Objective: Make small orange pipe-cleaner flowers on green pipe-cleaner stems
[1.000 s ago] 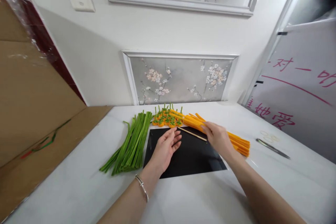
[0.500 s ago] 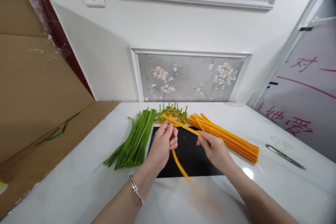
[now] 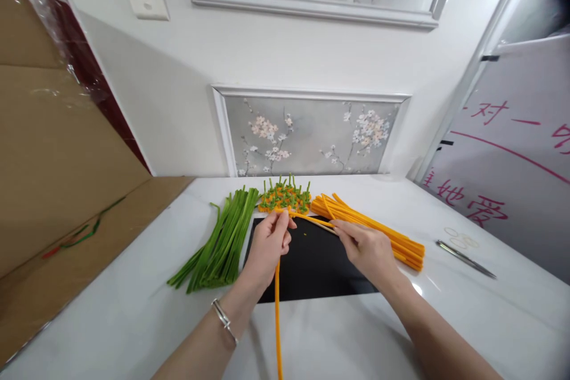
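An orange fuzzy stem is pinched in my left hand, its long end hanging down toward the front of the table. Between the hands runs another stretch of orange stem beside a thin pale stick. My right hand is closed on the right end of both. Both hands are above a black mat. Behind them lies a cluster of small orange and green pieces with green stems pointing up. Where the stem meets the left fingertips, details are too small to tell.
A green stem bundle lies left of the mat, an orange stem bundle right of it. Farther right are scissors and thin rings. Cardboard stands at the left, with a panelled wall behind.
The hanging orange end has swung left and now hangs nearly straight down. The stem between the hands sits lower at the left fingertips. The whole view has shifted slightly.
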Motion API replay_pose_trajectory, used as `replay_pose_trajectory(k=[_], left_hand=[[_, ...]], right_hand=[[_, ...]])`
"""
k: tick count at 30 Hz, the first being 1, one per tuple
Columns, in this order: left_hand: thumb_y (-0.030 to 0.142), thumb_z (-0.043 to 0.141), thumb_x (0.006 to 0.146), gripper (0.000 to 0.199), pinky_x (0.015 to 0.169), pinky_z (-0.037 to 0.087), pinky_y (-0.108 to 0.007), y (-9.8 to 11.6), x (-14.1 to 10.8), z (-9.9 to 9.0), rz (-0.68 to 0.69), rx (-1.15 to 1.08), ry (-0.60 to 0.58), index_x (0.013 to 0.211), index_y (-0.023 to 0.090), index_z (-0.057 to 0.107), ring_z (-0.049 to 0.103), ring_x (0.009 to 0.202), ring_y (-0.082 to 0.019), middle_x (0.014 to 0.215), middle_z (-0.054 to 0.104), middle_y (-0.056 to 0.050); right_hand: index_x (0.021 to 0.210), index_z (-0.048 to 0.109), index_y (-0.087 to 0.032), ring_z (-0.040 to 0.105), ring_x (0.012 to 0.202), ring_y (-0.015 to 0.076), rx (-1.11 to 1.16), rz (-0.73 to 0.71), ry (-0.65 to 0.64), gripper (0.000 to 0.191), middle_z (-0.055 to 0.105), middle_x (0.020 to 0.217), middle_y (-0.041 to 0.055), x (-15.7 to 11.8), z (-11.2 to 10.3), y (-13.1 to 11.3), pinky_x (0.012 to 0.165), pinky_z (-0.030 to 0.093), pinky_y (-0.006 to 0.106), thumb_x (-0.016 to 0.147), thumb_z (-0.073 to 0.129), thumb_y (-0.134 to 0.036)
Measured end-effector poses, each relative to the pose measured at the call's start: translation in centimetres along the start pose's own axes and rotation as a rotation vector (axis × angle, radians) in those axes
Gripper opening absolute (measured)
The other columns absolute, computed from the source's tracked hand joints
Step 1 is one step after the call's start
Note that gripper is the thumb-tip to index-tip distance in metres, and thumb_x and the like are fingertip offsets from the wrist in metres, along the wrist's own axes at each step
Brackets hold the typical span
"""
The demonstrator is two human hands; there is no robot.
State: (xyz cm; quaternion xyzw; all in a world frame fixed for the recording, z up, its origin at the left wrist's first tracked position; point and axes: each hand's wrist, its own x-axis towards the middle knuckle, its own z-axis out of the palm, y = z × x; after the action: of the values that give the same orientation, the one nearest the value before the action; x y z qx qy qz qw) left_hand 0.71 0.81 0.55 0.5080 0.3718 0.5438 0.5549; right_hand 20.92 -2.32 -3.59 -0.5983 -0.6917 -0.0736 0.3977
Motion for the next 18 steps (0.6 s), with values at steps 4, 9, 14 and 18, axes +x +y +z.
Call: replay_pose_trajectory(k=[4, 9, 14, 18], left_hand=[[0.045, 0.066, 0.079, 0.033, 0.038, 0.029, -0.014, -0.1, 0.1, -0.1, 0.030, 0.035, 0.051, 0.070, 0.014, 0.058, 0.040, 0.047, -0.003, 0.076, 0.057, -0.002], [0.041, 0.065, 0.080, 0.030, 0.039, 0.030, -0.014, -0.5, -0.2, 0.4, 0.028, 0.064, 0.034, 0.070, 0.014, 0.057, 0.041, 0.048, -0.004, 0.075, 0.056, -0.002], [0.044, 0.065, 0.079, 0.032, 0.039, 0.022, -0.014, -1.7, -1.1, 1.6, -0.105, 0.019, -0.168, 0.072, 0.015, 0.056, 0.033, 0.046, -0.004, 0.059, 0.046, 0.004], [0.046, 0.067, 0.078, 0.034, 0.040, 0.017, -0.015, -2.0, -1.4, 2.0, -0.149, 0.004, -0.247, 0.071, 0.015, 0.055, 0.027, 0.044, -0.003, 0.052, 0.038, 0.008]], right_hand=[[0.103, 0.073, -0.029, 0.072, 0.082, 0.0211, -0.014, -0.031, -0.058, 0.028, 0.076, 0.099, 0.0014, -0.1, 0.2, 0.5, 0.078, 0.054, 0.032, 0.094, 0.047, -0.032], [0.103, 0.071, -0.023, 0.069, 0.087, 0.0223, 0.080, -0.026, -0.213, 0.024, 0.074, 0.101, 0.0054, 0.1, 0.3, 0.7, 0.083, 0.052, 0.034, 0.090, 0.051, -0.028], [0.117, 0.059, -0.018, 0.067, 0.078, 0.0163, 0.610, 0.060, -0.182, 0.035, 0.070, 0.098, 0.0069, 0.3, 0.5, -1.9, 0.071, 0.055, 0.027, 0.087, 0.057, -0.035], [0.113, 0.062, -0.018, 0.056, 0.052, 0.0098, 0.757, 0.103, -0.160, 0.031, 0.066, 0.075, 0.0006, 0.1, 0.9, -3.4, 0.051, 0.047, 0.021, 0.086, 0.059, -0.034]])
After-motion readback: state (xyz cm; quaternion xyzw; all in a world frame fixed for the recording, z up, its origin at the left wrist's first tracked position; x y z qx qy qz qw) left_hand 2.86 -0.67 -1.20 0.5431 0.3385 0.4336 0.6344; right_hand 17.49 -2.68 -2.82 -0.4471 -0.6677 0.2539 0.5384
